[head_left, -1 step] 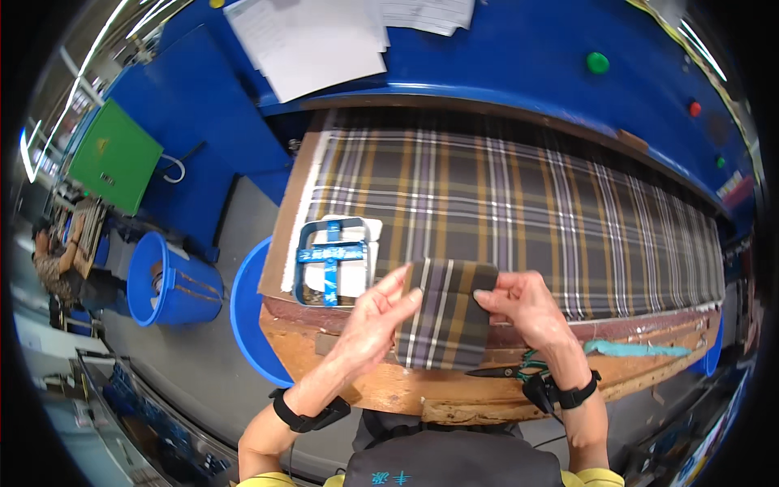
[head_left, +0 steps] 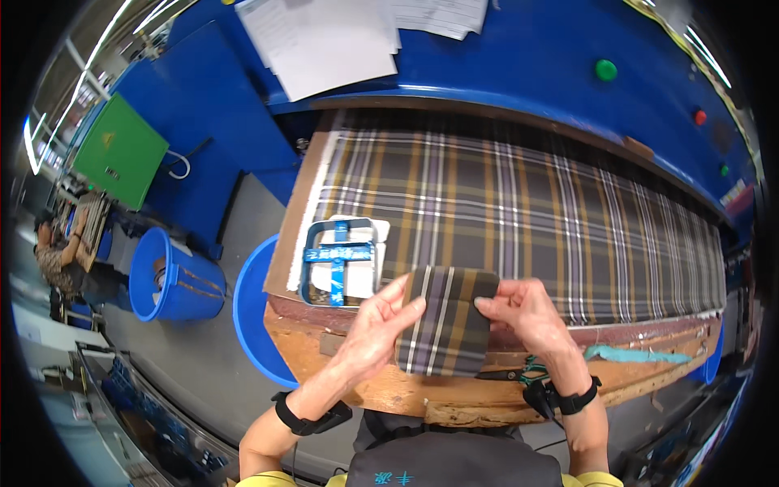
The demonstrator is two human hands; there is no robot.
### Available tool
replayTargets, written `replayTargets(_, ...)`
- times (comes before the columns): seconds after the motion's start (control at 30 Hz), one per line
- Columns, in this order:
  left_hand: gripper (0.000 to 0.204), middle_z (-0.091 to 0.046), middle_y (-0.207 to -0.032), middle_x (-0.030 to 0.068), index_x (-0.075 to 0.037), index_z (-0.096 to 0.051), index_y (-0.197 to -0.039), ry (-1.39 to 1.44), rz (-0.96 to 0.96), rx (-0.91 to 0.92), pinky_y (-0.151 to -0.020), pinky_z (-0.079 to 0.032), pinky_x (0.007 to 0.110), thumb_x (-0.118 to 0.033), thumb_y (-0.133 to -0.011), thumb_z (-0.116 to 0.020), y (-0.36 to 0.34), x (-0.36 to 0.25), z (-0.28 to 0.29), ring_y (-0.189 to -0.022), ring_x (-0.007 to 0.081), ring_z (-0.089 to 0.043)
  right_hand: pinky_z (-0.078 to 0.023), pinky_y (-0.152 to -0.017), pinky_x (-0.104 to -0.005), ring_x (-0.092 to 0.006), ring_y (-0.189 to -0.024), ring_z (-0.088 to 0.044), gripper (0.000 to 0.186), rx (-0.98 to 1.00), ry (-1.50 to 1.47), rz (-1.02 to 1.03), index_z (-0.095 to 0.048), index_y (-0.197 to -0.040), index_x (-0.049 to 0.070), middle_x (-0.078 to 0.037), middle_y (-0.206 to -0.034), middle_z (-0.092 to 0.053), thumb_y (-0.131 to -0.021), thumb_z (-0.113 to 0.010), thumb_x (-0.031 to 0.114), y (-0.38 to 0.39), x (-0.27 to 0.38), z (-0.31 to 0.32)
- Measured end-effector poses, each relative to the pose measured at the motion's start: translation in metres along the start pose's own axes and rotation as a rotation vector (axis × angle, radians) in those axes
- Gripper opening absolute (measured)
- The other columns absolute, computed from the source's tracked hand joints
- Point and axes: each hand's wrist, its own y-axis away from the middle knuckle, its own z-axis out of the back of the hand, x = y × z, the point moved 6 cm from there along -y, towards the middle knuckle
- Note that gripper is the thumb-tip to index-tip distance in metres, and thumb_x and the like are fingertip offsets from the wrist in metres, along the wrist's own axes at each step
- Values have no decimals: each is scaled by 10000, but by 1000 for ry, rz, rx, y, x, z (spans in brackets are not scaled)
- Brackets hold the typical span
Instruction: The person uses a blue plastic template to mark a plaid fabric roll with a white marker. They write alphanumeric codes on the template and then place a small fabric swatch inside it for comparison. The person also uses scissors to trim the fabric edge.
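Observation:
Between my two hands is a cut plaid fabric piece (head_left: 446,325), brown with white, purple and mustard stripes and rounded lower corners. My left hand (head_left: 380,321) pinches its left edge between thumb and fingers. At its right edge my right hand (head_left: 527,312) grips it the same way. Behind it a wide sheet of the same plaid fabric (head_left: 495,178) lies on the bench. A rounded cutting die (head_left: 341,261), crossed by blue-taped bars, rests on the sheet's left end, with white material under it. Scissors (head_left: 511,374) lie partly hidden near my right wrist.
A blue machine (head_left: 535,61) spans the back, with papers (head_left: 324,40) on it. Blue bins (head_left: 264,316) stand left of the bench. A teal strip (head_left: 637,355) lies along the wooden front edge (head_left: 479,410). At far left another person (head_left: 61,260) works.
The view has shifted slightly, so the bench and machine appear a little further right. Both hands still hold the fabric piece, which sits slightly lower in the picture.

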Motion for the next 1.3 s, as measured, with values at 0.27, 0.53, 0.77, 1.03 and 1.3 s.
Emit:
replayTargets(0.27,478,-602,-1270,82,-1,-415,-1402,122,-84,-166,-966,-480,278,-51,-952,-569,65,-16,65,-1103,120,-595,-560,-619,-255,-109,-651,-640,357,212,-98,101,-652,-992,-69,-65,-774,-673,-975,-572,279,-21,14,-69)
replayTargets(0.53,451,-617,-1231,82,15,-466,-1349,110,-374,-436,-954,-486,278,-66,-925,-593,121,-45,151,-1080,129,-609,-520,-507,-299,-191,-563,-647,492,89,551,291,-437,-1250,-139,-146,-633,-636,-933,-600,199,-72,39,-127)
replayTargets(0.77,398,-625,-1212,97,20,-484,-1321,165,-447,-496,-941,-504,296,-78,-944,-563,132,-58,193,-1066,151,-624,-496,-642,-526,-482,-648,-628,340,-68,707,554,-408,-1106,-206,-324,-638,-585,-831,-475,-20,-93,29,-148)
replayTargets(1.03,395,-613,-1235,93,20,-478,-1334,209,-369,-417,-961,-493,305,-78,-957,-546,109,-54,199,-1085,153,-612,-421,-427,-461,-369,-398,-532,445,-281,765,694,-382,-1221,-197,-205,-492,-510,-828,-500,-25,-34,62,-143)
replayTargets(1.3,428,-582,-1288,90,10,-432,-1378,227,-297,-345,-955,-505,308,-61,-966,-522,73,-53,174,-1120,160,-600,-374,-369,-301,-167,-385,-506,423,-466,963,980,-445,-1196,-223,-265,-870,-651,-821,-566,-70,7,72,-143)
